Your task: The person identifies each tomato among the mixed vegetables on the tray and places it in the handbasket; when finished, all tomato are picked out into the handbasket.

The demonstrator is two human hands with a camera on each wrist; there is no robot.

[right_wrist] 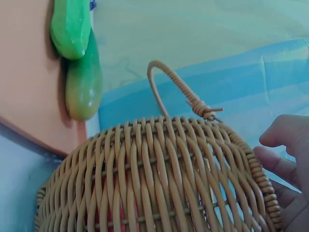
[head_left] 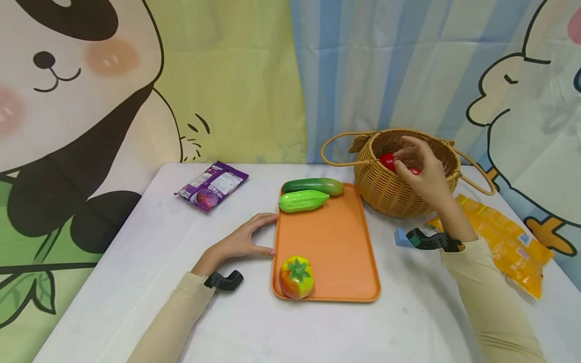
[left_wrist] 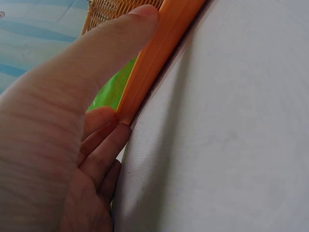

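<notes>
My left hand (head_left: 240, 239) rests against the left edge of an orange tray (head_left: 336, 242), thumb and fingertips spread along its side; the left wrist view shows them right at the rim. On the tray lie a dark green cucumber (head_left: 317, 186), a lighter green ridged vegetable (head_left: 303, 200) and a yellow-red tomato-like piece (head_left: 290, 287) with a green leafy top. Over the mouth of a wicker basket (head_left: 386, 189) hovers my right hand (head_left: 424, 174), fingers loosely bent with a gap to the thumb. Red round things (head_left: 387, 161) show inside the basket below it.
A purple snack packet (head_left: 213, 185) lies at the back left of the white table. Right of the tray are a small blue block (head_left: 402, 238) and an orange-yellow packet (head_left: 508, 242). The basket's looped handles (head_left: 324, 151) stick out to both sides. Printed curtains hang behind.
</notes>
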